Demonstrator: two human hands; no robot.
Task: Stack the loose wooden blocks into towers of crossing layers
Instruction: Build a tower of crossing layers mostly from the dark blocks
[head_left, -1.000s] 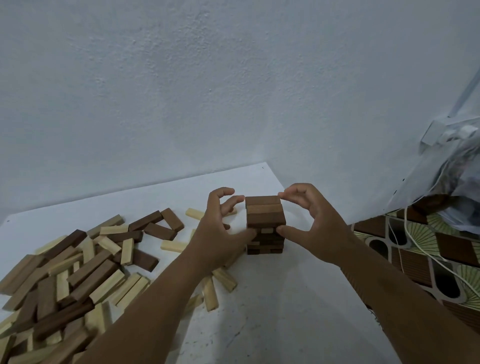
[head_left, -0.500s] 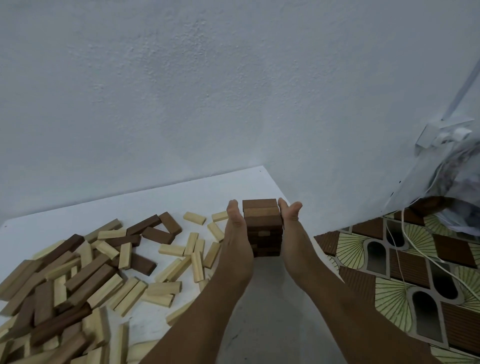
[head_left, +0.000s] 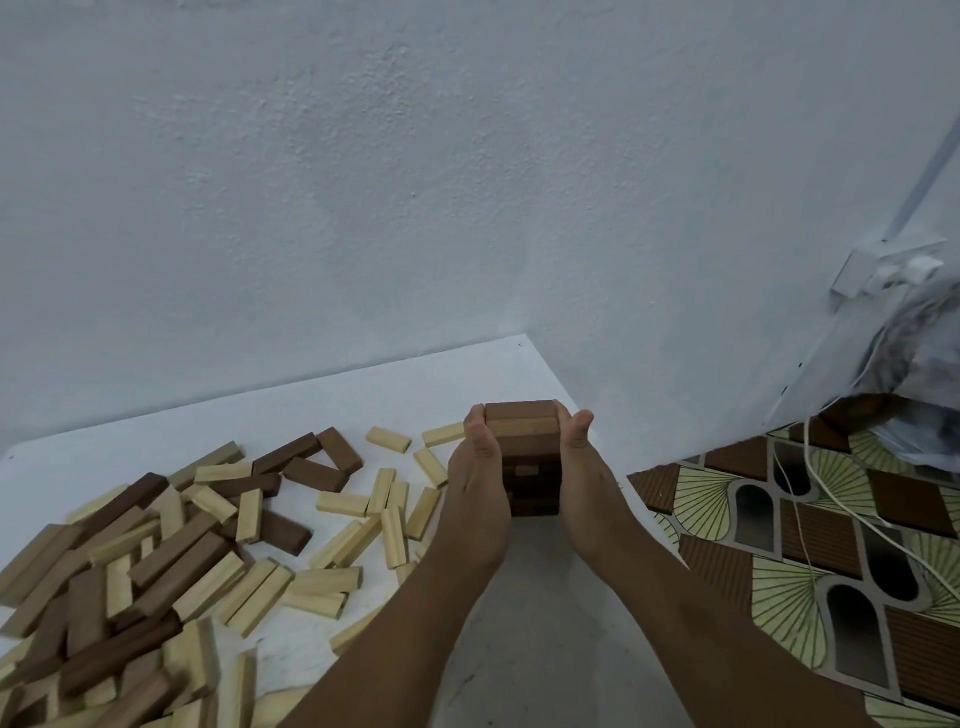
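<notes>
We are squeezing the tower (head_left: 524, 447) straight near the worktop's (head_left: 363, 395) far right corner, left hand (head_left: 480, 483) and right hand (head_left: 587, 478) pressing flat (fingers straight); next we should be taking a loose block (head_left: 343, 503).

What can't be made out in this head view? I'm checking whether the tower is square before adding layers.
- Tower side faces: covered by the left hand and right hand, which lie flat against them.
- Its lower layers: in shadow between the palms, so layer count and crossing are unclear.
- Its far face: turned away from the camera.
- Loose blocks: pile cut off by the left and bottom edges.
</notes>
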